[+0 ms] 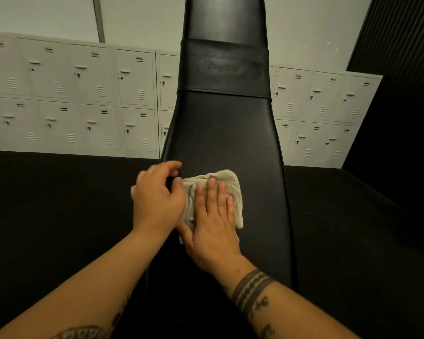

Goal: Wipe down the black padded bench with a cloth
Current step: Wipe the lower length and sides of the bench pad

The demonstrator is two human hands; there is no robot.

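The right hand (pixel 213 223) presses flat on the cream cloth (pixel 228 177) at the near end of the black padded surface (pixel 225 133). The left hand (pixel 157 199) curls at the cloth's edge (pinching it or not, I cannot tell). Wiping seems barely begun: the long far stretch remains.

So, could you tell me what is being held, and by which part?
The right hand presses flat on the crumpled cream cloth, gripping nothing. The left hand curls at the cloth's left edge; whether it pinches cannot be told.
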